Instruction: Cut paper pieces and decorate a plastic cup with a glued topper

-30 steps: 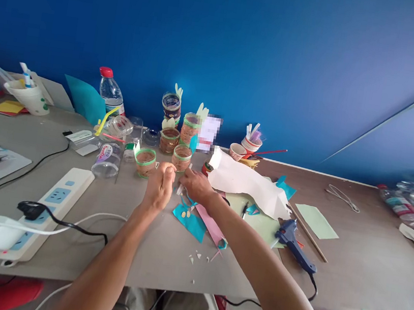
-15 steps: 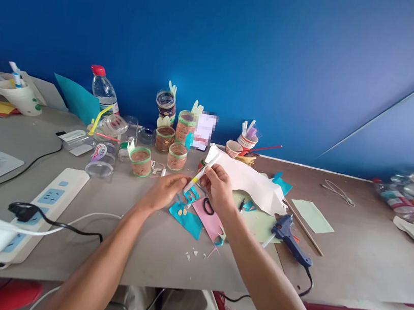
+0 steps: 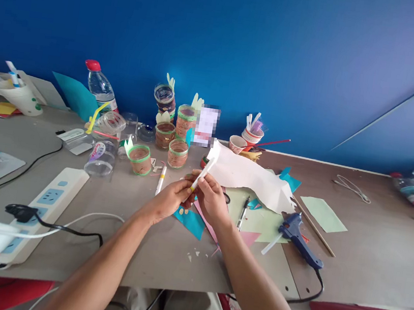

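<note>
While both hands meet over the middle of the table (image 3: 161, 264), the white marker (image 3: 203, 173) sits between them, clear of the surface. Long axis is oblique: yellow-banded end low toward the left hand (image 3: 170, 198), plain end pointing up, away and rightward at the white paper sheet (image 3: 245, 173). Left hand (image 3: 170, 198) pinches round the banded end; right hand (image 3: 213, 198) grips a bit higher, thumb laid along the barrel. Neither is spread. Fingertips overlap under it, so can't tell exactly which ones bear on it. Second marker (image 3: 160, 181) lies just beyond the left hand, axis running nearly straight away from the body; left is clearly the nearer hand. Below the hands: teal paper (image 3: 193, 226) with small round discs (image 3: 182, 211) by its upper edge, pink paper (image 3: 248, 239) right of that. Black pen (image 3: 243, 213) lies right of the right hand on pale green paper (image 3: 266, 226), also pointing away. Green-rimmed jars (image 3: 139, 161) stand past the left hand; glue gun (image 3: 302, 240) lies well off to the right.
</note>
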The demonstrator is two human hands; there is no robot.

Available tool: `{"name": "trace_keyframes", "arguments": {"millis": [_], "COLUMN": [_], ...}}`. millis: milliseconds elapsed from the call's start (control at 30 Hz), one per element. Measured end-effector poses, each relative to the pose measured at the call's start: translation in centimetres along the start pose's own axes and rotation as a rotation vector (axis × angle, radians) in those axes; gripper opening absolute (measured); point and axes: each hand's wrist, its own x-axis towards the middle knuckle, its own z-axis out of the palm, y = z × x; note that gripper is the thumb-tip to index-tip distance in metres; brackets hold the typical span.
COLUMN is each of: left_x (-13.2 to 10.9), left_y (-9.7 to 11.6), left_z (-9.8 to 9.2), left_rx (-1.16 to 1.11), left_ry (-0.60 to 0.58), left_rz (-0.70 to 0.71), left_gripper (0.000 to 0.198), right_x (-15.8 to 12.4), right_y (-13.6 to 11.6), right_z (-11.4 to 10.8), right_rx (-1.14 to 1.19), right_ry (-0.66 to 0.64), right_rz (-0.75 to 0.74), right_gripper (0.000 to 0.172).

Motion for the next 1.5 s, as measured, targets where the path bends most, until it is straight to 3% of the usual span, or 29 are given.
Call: {"name": "trace_keyframes", "arguments": {"millis": [200, 400, 600, 1133, 1300, 1400, 1500], "left_x": [0.0, 0.4, 0.5, 0.3, 0.5, 0.7, 0.8], "left_y": [-0.6, -1.3, -1.5, -1.1, -1.2, -1.5, -1.8], "left_z": [1.2, 3.1, 4.3, 4.7, 5.1, 5.0, 4.6], "left_rx": [0.085, 0.125, 0.262, 0.311, 0.249, 0.212, 0.117], "left_ry": [0.001, 0.119, 0.206, 0.267, 0.266, 0.253, 0.219], "left_rz": [0.078, 0.161, 0.263, 0.14, 0.18, 0.194, 0.115], "left_gripper": [0.029, 0.027, 0.026, 0.028, 0.031, 0.035, 0.051], "right_x": [-0.5, -1.0, -1.1, -1.2, -0.6, -0.1, 0.2], "right_y": [1.2, 1.5, 1.6, 0.8, 1.0, 1.1, 1.2], "right_z": [-0.2, 0.5, 1.1, 2.0, 1.5, 1.0, 0.3], "right_rx": [-0.081, -0.222, -0.305, -0.328, -0.355, -0.277, -0.15], "right_ry": [0.073, 0.265, 0.415, 0.507, 0.604, 0.59, 0.571], "right_rz": [-0.082, -0.262, -0.301, -0.229, -0.271, -0.199, -0.089], "right_gripper": [0.024, 0.025, 0.03, 0.035, 0.037, 0.035, 0.031]}}
